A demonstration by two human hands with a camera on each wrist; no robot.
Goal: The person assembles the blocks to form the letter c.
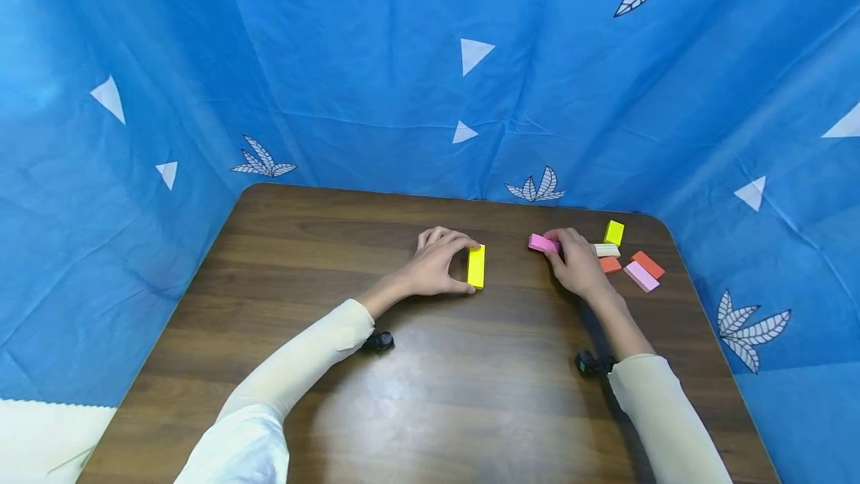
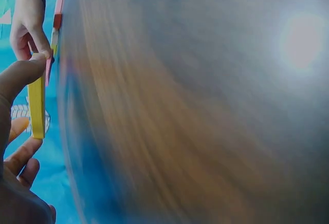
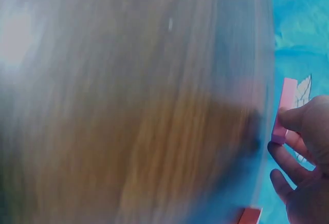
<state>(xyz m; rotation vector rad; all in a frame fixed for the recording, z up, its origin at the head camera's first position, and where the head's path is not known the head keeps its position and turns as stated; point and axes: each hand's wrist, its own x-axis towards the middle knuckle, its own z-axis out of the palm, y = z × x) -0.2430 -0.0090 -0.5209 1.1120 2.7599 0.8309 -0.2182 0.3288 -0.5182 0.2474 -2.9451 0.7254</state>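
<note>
A yellow rectangular block is held end to end by my left hand, thumb at the near end and a finger at the far end. The left wrist view shows the same yellow block between thumb and fingertips. To the right, my right hand pinches a pink block between thumb and fingers. In the right wrist view that pink block sticks out beyond the thumb, close over the tabletop's edge line.
Right of my right hand lie a yellow block, a cream block, an orange block, a red-orange block and a light pink block. The wooden table is bordered by a blue patterned curtain.
</note>
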